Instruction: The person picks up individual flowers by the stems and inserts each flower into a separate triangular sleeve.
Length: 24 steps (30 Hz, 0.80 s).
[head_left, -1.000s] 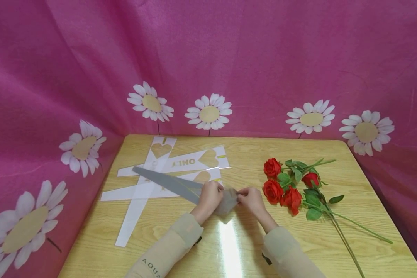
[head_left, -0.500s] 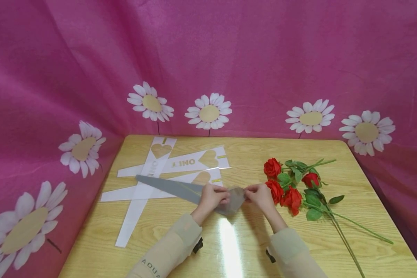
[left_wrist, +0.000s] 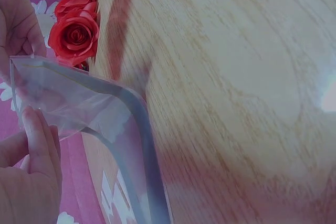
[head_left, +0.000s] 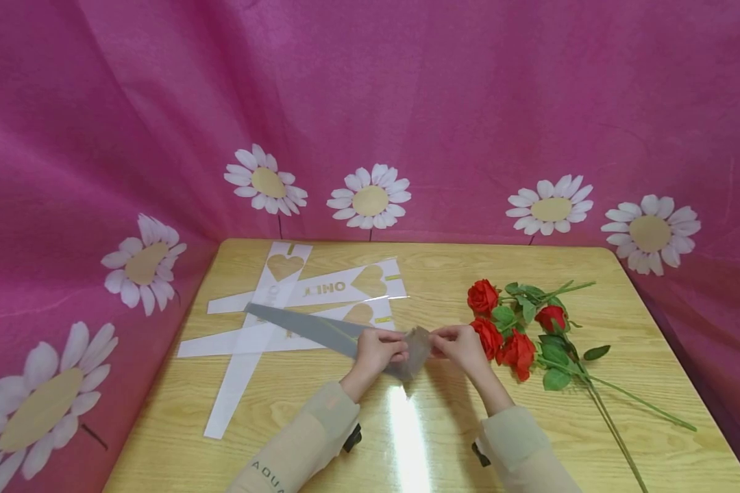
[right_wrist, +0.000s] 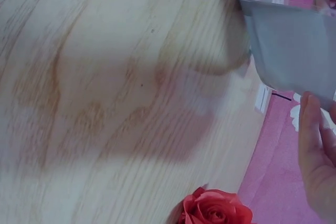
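Note:
Both hands hold a long tapered grey flower sleeve with a see-through face, its narrow tip pointing left over white sleeves. My left hand pinches it near the wide end, thumb and fingers together. At the wide end's edge, my right hand pinches a corner between thumb and fingertips. In the left wrist view the clear film of the sleeve bulges between grey borders, away from the left hand. The right wrist view shows the plain grey side of the sleeve above the right hand.
Several white sleeves with heart windows and gold lettering lie crossed at the left of the wooden table. Red artificial roses with green leaves and long stems lie on the right. A pink daisy-print cloth surrounds the table.
My right hand has moved right and slightly away with the sleeve's wide end, which now stands more spread. The narrow tip has shifted a little right and down. The roses and white sleeves stay put.

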### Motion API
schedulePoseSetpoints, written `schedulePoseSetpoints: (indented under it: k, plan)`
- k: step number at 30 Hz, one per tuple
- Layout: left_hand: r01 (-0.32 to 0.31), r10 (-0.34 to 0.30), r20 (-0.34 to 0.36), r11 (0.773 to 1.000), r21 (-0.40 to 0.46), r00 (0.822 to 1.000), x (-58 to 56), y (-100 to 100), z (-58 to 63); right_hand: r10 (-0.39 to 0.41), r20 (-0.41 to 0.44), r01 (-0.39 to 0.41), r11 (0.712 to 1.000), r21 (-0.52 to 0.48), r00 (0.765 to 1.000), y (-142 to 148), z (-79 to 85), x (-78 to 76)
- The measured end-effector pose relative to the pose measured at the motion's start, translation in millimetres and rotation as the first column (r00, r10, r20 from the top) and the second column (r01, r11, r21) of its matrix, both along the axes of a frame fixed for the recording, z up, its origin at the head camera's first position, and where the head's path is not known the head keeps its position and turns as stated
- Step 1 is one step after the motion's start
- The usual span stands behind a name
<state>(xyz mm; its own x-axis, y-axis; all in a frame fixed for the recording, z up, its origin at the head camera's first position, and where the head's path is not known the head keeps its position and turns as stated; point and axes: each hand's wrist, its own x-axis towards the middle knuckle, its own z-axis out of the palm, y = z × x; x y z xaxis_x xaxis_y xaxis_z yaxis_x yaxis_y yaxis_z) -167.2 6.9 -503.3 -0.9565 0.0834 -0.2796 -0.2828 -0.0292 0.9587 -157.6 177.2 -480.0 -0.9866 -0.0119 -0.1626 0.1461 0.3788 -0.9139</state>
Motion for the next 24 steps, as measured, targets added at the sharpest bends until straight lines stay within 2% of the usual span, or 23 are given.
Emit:
schedulePoseSetpoints:
  k: [3, 6, 8, 10, 12, 14, 18, 20, 21, 22, 24]
  plan:
    - [-0.004, 0.003, 0.007, 1.000, 0.017, 1.000, -0.1, -0.8, -0.5, 0.002, -0.052, -0.003, 1.000, -0.011, 0.999, 4.0, 1.7, -0.3]
    - [-0.006, 0.006, 0.005, 1.000, 0.028, 1.000, 0.2, -1.6, -0.9, -0.044, -0.136, 0.044, 0.999, -0.004, 0.990, 10.8, 3.5, -1.6]
    - [-0.007, 0.007, 0.001, 1.000, 0.028, 1.000, 0.6, -2.2, -0.9, -0.096, -0.203, 0.103, 0.995, 0.021, 0.974, 16.8, 4.7, -2.5]
    - [-0.007, 0.007, -0.002, 1.000, 0.024, 1.000, 0.9, -2.6, -0.8, -0.154, -0.279, 0.173, 0.984, 0.045, 0.948, 24.3, 5.5, -3.4]
    - [-0.006, 0.006, -0.001, 1.000, 0.023, 1.000, 1.0, -2.6, -1.3, -0.210, -0.366, 0.251, 0.966, 0.068, 0.907, 33.1, 5.4, -3.8]
    - [-0.005, 0.005, -0.002, 1.000, 0.019, 1.000, 1.0, -2.5, -1.8, -0.242, -0.463, 0.317, 0.944, 0.091, 0.853, 43.2, 3.5, -4.1]
    - [-0.002, 0.002, -0.005, 1.000, 0.016, 1.000, 0.6, -2.4, -3.0, -0.218, -0.674, 0.437, 0.882, 0.173, 0.706, 66.6, -1.0, -4.3]
    - [0.000, 0.000, -0.007, 1.000, 0.017, 1.000, 0.6, -2.4, -3.1, -0.184, -0.740, 0.488, 0.845, 0.217, 0.647, 79.8, -3.6, -3.9]
    - [0.001, -0.001, -0.004, 1.000, 0.020, 1.000, 0.6, -2.4, -3.1, -0.175, -0.757, 0.511, 0.827, 0.234, 0.630, 86.6, -4.8, -3.5]
    - [0.002, -0.002, -0.002, 1.000, 0.024, 1.000, 0.7, -2.5, -2.7, -0.168, -0.765, 0.527, 0.812, 0.250, 0.622, 93.4, -6.3, -2.6]
    - [0.008, -0.008, 0.001, 0.999, 0.033, 1.000, 1.5, -2.9, -0.4, -0.183, -0.757, 0.561, 0.780, 0.278, 0.628, 107.1, -10.0, -0.9]
